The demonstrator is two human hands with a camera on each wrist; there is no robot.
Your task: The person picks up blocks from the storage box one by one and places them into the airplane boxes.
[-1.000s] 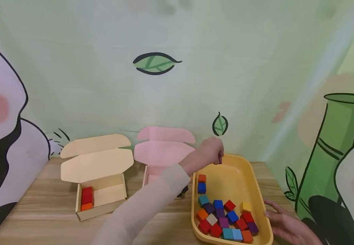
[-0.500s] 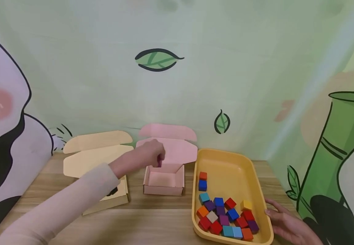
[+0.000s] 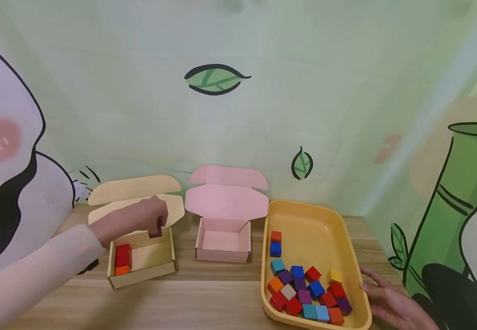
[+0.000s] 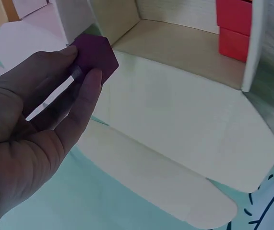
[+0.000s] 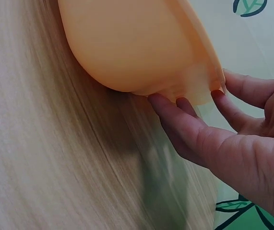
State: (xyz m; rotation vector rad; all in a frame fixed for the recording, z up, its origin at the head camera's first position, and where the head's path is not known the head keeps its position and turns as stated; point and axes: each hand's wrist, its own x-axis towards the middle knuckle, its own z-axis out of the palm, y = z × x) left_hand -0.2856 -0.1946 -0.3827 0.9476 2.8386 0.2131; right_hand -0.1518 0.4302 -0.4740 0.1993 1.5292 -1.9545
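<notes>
My left hand (image 3: 149, 215) is over the tan cardboard box (image 3: 141, 276), whose lid stands open. In the left wrist view, its thumb and fingers pinch a dark purple cube (image 4: 94, 55). Red cubes (image 3: 123, 255) and an orange cube (image 3: 122, 270) line the left side of this box. On the right, my right hand (image 3: 393, 300) holds the edge of a yellow tray (image 3: 310, 215). The right wrist view shows thumb and fingertips spread along the tray's rim and outer wall.
A pink box (image 3: 223, 255) with a raised lid stands between the tan box and the tray. Several coloured cubes (image 3: 304, 296) lie mostly at the tray's near end. Behind the wooden table (image 3: 205, 298) hangs a printed cloth (image 3: 238, 123).
My left hand has moved left with the purple cube, from above the tray past the pink box to the tan box. My right hand has stayed at the tray's edge.
</notes>
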